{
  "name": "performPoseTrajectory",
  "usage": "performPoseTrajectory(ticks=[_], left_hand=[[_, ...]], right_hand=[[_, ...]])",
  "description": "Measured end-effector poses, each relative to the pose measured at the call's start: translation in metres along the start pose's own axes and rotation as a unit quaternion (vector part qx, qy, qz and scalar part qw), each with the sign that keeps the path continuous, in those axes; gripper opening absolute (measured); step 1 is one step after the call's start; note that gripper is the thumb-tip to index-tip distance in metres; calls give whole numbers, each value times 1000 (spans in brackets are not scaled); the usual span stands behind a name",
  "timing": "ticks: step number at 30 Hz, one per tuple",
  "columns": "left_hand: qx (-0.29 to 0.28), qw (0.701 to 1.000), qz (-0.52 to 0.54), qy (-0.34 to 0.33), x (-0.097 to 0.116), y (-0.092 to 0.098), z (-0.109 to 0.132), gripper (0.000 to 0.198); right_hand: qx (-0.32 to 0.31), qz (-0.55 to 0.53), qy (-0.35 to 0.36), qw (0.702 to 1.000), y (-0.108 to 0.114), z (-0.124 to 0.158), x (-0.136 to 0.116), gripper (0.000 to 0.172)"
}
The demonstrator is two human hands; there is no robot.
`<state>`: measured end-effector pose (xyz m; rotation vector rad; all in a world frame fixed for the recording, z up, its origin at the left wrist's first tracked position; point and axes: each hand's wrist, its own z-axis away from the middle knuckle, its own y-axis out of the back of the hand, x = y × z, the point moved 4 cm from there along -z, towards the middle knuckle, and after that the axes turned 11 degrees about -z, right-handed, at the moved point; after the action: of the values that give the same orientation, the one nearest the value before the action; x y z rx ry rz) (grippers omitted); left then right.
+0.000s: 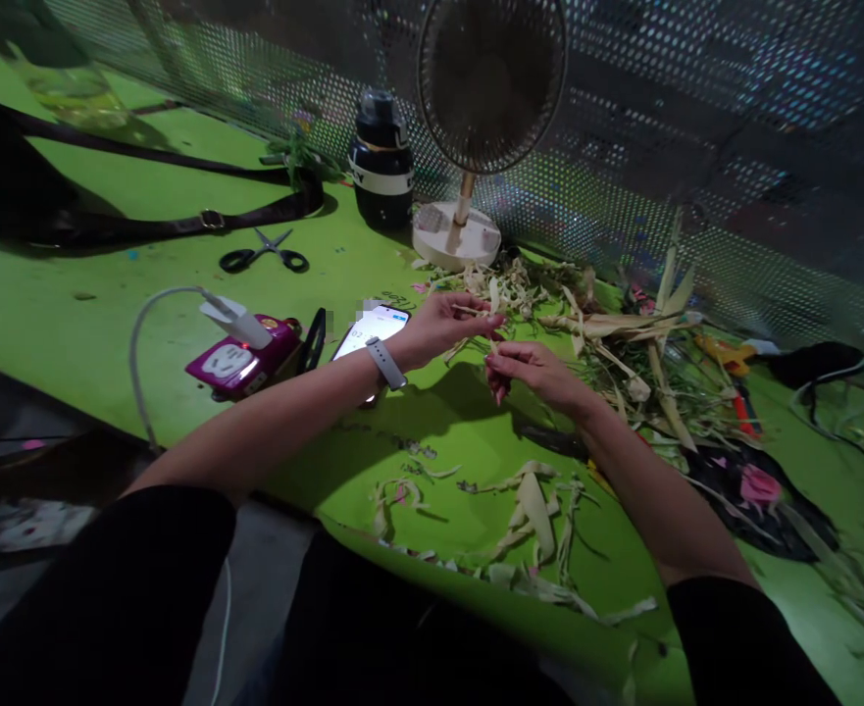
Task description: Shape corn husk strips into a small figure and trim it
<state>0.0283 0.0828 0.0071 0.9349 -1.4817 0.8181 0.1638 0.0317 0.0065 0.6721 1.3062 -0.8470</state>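
Observation:
Above the green table, my left hand [452, 326], with a grey watch band [385, 364] on the wrist, is closed in a pinch. Its fingers hold a thin pale strip of dried leaf [494, 292]. Close beside it on the right, my right hand [538, 375] is closed too, with a small pale bit showing at its fingertips. Whether both hands grip one strip I cannot tell. A heap of dried leaf strips and stalks [623, 338] lies beyond my right hand. More loose strips [533, 510] are scattered near the table's front edge.
A phone [373, 328] lies partly behind my left wrist. Left of it are a purple power socket [236, 361] with a white charger and black-handled scissors [264, 255]. A dark bottle [381, 167] and a fan [457, 235] stand before a perforated screen [659, 127]. A strapped bag [20, 186] lies far left.

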Motion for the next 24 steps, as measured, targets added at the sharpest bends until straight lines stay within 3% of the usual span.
performPoseTrajectory(ticks=[5, 8, 12, 17, 20, 24], left_hand=[[-32, 998, -37, -29, 10, 1, 4, 20], [-35, 984, -129, -121, 16, 3, 4, 24], [34, 908, -328, -260, 21, 8, 5, 46], [24, 777, -476, -411, 22, 2, 13, 40], [-7, 740, -500, -449, 20, -3, 17, 39], [-90, 724, -528, -436, 21, -14, 21, 26]], right_hand=[[20, 28, -4, 999, 5, -3, 3, 34], [74, 99, 17, 992, 14, -5, 2, 22], [239, 182, 149, 942, 33, 4, -11, 15], [302, 145, 238, 912, 46, 12, -21, 34], [323, 220, 258, 884, 50, 11, -27, 33], [245, 124, 225, 935, 46, 3, -22, 42]])
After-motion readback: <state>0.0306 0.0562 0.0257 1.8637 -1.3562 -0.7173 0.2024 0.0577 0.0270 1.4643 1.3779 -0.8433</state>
